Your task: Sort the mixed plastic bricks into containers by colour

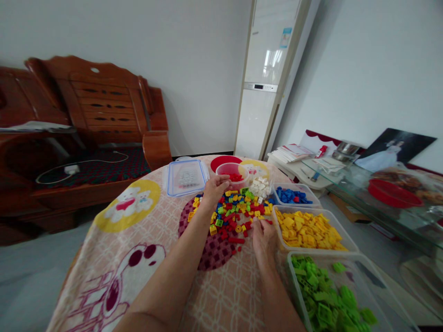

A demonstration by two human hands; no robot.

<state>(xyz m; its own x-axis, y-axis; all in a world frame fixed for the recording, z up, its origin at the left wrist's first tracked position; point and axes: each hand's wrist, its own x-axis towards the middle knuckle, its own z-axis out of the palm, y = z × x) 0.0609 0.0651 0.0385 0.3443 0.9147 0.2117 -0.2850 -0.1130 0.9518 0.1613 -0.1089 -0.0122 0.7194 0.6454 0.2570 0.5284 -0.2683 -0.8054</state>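
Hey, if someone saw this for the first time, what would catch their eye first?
Probably the jumble of colourful bricks on the table, by the left hand and right hand. Next, the clear tubs along the right: mostly blue bricks farthest, yellow bricks in the middle, green bricks nearest.

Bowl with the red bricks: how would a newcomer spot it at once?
Start at the cloth-covered table, with mixed bricks spread in the middle. Beyond them, toward the far edge and beside the left hand, sits a bowl. Unlike the rectangular boxes on the right, it is round and pinkish, with only red bricks visible inside.
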